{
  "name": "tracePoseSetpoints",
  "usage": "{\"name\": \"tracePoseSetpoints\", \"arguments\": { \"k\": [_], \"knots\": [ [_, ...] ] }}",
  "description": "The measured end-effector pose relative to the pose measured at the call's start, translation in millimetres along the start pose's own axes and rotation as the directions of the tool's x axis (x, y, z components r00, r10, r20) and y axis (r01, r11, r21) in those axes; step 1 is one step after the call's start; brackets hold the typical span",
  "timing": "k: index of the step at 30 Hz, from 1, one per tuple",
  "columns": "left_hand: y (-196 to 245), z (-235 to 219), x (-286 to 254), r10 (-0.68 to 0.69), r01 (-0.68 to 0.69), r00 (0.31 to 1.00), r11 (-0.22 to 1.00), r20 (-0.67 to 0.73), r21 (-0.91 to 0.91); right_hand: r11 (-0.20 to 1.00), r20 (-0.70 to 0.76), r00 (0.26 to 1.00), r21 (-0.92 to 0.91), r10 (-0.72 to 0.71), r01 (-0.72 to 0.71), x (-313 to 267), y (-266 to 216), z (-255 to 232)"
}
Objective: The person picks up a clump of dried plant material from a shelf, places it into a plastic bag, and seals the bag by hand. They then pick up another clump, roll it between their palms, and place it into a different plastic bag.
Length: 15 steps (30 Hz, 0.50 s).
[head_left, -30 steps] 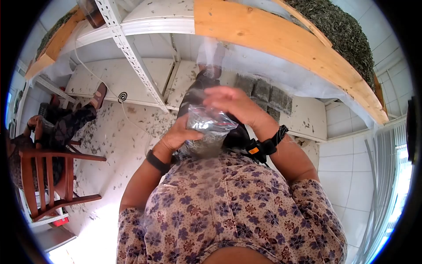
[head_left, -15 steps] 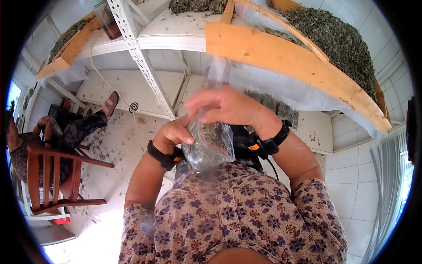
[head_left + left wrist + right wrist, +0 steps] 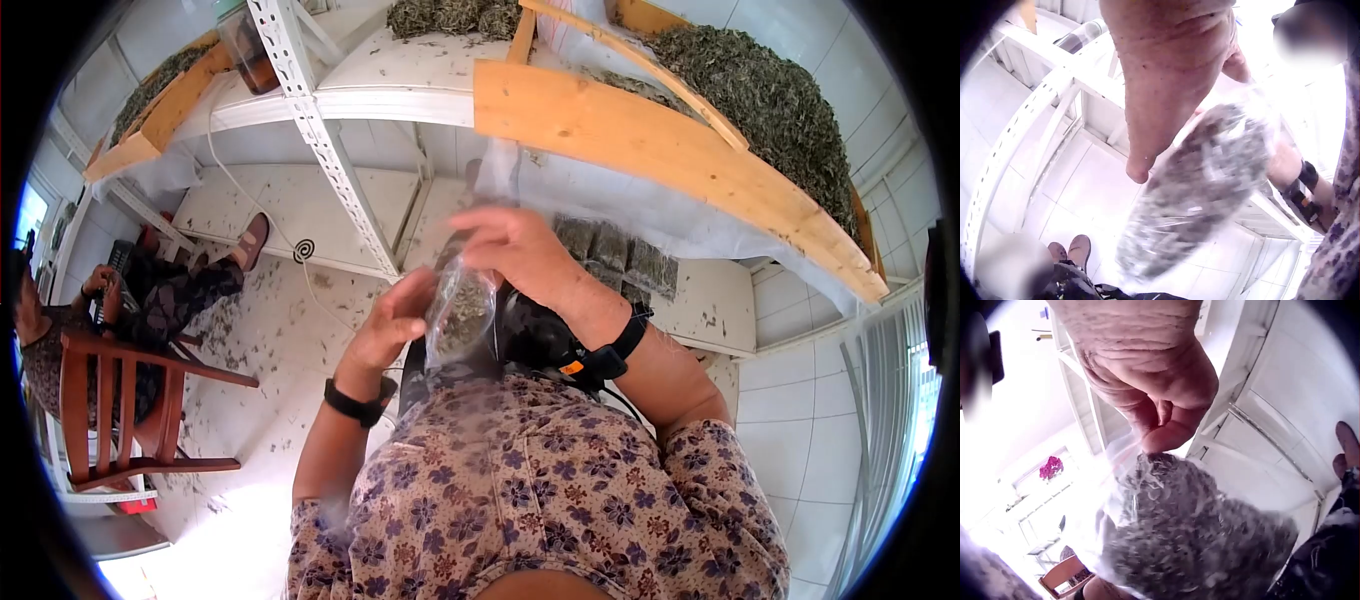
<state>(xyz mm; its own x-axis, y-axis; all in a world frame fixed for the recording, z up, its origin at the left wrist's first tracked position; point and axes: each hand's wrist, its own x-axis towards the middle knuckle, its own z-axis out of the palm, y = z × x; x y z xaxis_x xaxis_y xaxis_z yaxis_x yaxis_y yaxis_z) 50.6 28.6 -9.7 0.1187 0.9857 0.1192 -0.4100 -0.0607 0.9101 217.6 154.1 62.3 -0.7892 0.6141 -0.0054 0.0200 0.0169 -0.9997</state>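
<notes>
A clear plastic bag of dried grey-green leaves hangs in front of the floral shirt. My right hand pinches its top edge between thumb and fingers; in the right wrist view that hand is above the leaf-filled bag. On the bag's other side is my left hand, its fingers loosely extended and the thumb pointing toward the bag. The left wrist view has this hand beside the bag, thumb straight; whether it touches the plastic is unclear.
A wood-edged tray holds a heap of dried leaves on the shelf ahead. Several packed bags lie on the lower shelf. A metal post stands left of centre. Farther left, another person sits by a wooden chair.
The bag has gone from lying tilted across both hands to hanging more upright under my right hand. My left hand has loosened from it and moved slightly left.
</notes>
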Motion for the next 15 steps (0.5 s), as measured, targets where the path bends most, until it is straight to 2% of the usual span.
{"name": "tracePoseSetpoints", "arguments": {
  "k": [1, 4, 5, 8, 9, 12, 13, 15],
  "knots": [
    [-1.6, 3.9, -7.8, 0.016, -0.018, 1.0, 0.999, -0.027, -0.048, 0.999, -0.019, 1.0, 0.046, 0.018, -0.017, -0.2, 1.8, 0.7],
    [-15.9, 11.3, -23.1, 0.146, -0.14, 0.985, 0.987, -0.087, 0.076, 0.986, -0.053, 0.995, 0.154, 0.079, -0.07, 0.6, 6.5, 1.4],
    [-24.8, 8.6, -25.7, 0.179, -0.147, 0.977, 0.961, -0.118, 0.236, 0.979, -0.059, 0.993, 0.186, 0.098, -0.085, 1.7, 8.1, -1.0],
    [-12.8, 29.8, -20.8, 0.099, -0.023, 0.975, 0.935, -0.197, 0.355, 0.946, -0.134, 0.986, 0.319, 0.102, -0.055, 2.9, 9.1, 4.0],
    [-20.7, 28.5, -20.8, 0.147, -0.089, 0.975, 0.946, -0.166, 0.312, 0.939, -0.129, 0.986, 0.339, 0.108, -0.058, 2.7, 10.1, 4.9],
    [-34.8, 18.1, -21.6, 0.144, -0.041, 0.93, 0.955, -0.338, 0.294, 0.922, -0.11, 0.987, 0.382, 0.113, -0.063, 4.5, 10.6, 3.1],
    [-36.1, 23.0, -21.0, 0.263, -0.14, 0.886, 0.937, -0.383, 0.319, 0.922, -0.104, 0.988, 0.381, 0.117, -0.069, 2.7, 9.3, 2.2],
    [-40.0, 12.3, -22.9, 0.332, -0.139, 0.864, 0.88, -0.378, 0.455, 0.917, -0.093, 0.988, 0.392, 0.126, -0.08, 1.2, 14.7, -0.3]
  ]
}}
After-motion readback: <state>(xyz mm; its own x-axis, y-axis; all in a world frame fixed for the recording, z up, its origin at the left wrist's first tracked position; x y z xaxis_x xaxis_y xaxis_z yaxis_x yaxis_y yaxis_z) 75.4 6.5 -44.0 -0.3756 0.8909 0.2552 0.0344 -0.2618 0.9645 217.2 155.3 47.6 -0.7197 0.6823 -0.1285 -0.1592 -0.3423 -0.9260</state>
